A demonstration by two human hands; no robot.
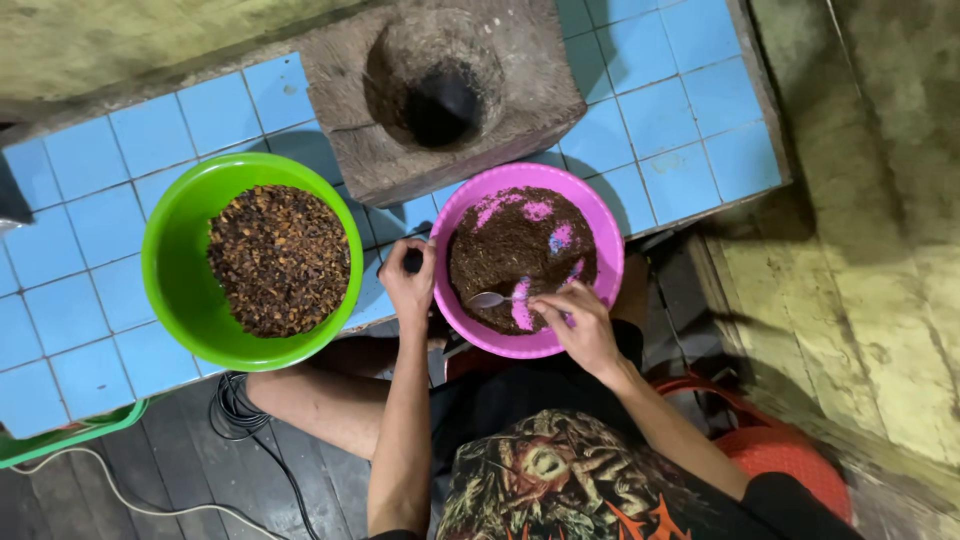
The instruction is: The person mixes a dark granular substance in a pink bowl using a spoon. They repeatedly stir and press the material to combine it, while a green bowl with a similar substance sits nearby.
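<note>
A pink plastic bowl (605,225) holds dark brown ground powder, scraped thin in places so the pink shows through. My left hand (409,280) grips the bowl's left rim. My right hand (582,322) holds a metal spoon (488,299) inside the bowl, its tip in the powder near the front. To the left sits a green plastic bowl (175,270) filled with coarse brown dried pieces.
A square stone mortar (530,95) with a dark round hollow stands behind both bowls on a blue-tiled counter (70,300). My bare knee and dark patterned shirt are below. A red plastic stool (790,455) is at the right. Cables lie on the wooden floor at the left.
</note>
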